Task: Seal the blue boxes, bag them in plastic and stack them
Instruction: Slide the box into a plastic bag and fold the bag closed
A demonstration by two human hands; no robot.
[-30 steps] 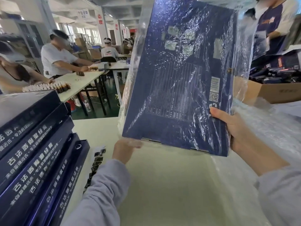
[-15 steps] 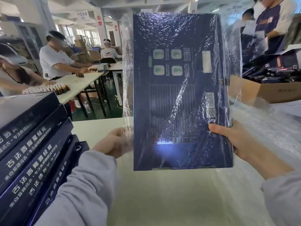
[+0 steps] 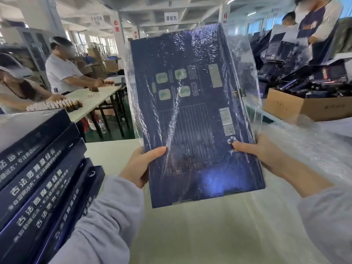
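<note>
White tabletop (image 3: 190, 235) fills the foreground of a busy packing hall. The left hand (image 3: 140, 166) and right hand (image 3: 257, 152) each grip a lower side edge of the blue box (image 3: 198, 121), thumbs on its face. They hold it upright above the table, inside the plastic bag (image 3: 245, 73). Seat the box fully, smooth the loose film, then lay it square on the stack (image 3: 43, 168) at left.

Both arms up in front, forearms in grey sleeves (image 3: 106, 216), wrists bare. The left hand (image 3: 140, 165) grips the bagged blue box (image 3: 198, 130) at its lower left edge, thumb on the near face, fingers behind. The right hand (image 3: 263, 154) mirrors this at the lower right edge.
</note>
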